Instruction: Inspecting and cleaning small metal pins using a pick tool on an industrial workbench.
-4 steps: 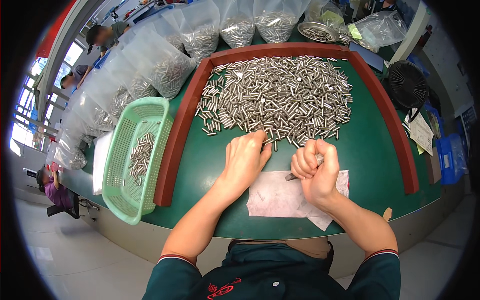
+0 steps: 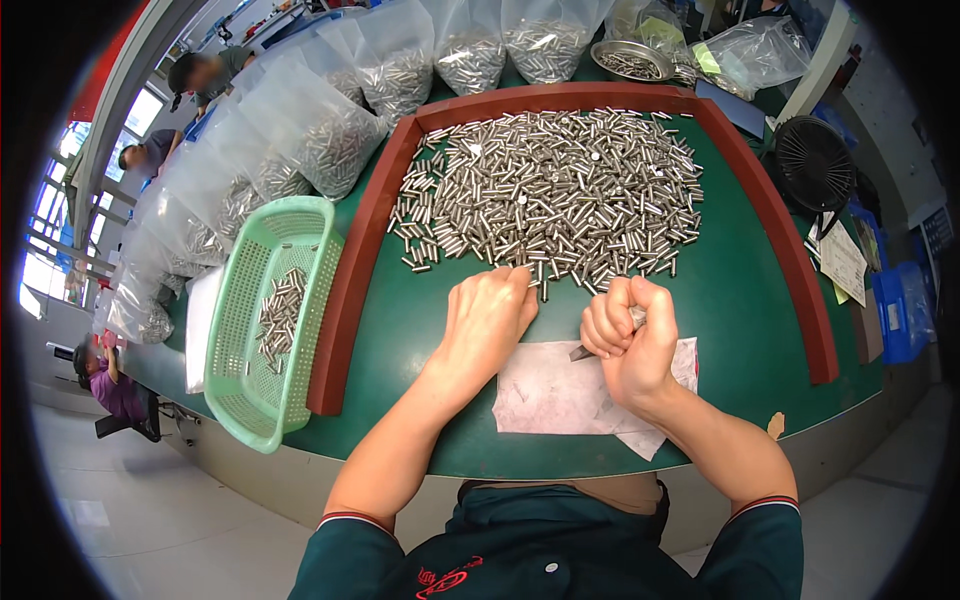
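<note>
A big heap of short silver metal pins (image 2: 560, 190) lies on the green table top (image 2: 740, 300) inside a red-brown raised border (image 2: 355, 260). My left hand (image 2: 487, 318) lies palm down at the heap's near edge, its fingertips on the nearest pins. My right hand (image 2: 625, 340) is a closed fist just right of it, gripping a small metal tool (image 2: 585, 351) whose grey tip sticks out leftward over a white sheet of paper (image 2: 560, 395). A metal pin end shows at the top of the fist.
A light green plastic basket (image 2: 235, 360) with several pins stands left of the border. Clear bags of pins (image 2: 330, 140) line the far left and back. A metal bowl (image 2: 630, 60) sits at the back, a black fan (image 2: 815, 165) at right. Other people sit far left.
</note>
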The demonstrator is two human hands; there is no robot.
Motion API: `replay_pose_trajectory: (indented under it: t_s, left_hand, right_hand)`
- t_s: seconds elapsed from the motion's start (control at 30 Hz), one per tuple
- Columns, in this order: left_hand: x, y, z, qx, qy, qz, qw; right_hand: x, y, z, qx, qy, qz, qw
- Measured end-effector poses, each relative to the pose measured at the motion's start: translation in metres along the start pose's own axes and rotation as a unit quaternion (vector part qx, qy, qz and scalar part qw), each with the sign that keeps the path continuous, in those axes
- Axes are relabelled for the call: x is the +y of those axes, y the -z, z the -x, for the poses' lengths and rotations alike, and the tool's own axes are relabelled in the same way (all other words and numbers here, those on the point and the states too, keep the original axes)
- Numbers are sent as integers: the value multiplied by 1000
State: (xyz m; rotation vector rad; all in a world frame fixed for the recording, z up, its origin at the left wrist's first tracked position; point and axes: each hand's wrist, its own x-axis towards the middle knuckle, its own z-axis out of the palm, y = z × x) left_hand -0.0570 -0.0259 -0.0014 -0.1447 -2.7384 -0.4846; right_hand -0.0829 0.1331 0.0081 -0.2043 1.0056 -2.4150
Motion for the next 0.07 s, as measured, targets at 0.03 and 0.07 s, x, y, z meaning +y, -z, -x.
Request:
replay_pose_trajectory:
  t_s: [0.03,0.07]
  left_hand:
    - [-1,0,0,-2,-4,-4,1000]
    - [-3,-1,-2,-4,-7,-9,1000]
  right_hand:
    - [0,0,0,-1,1,2,1000]
    - [0,0,-1,-1,1,1,1000]
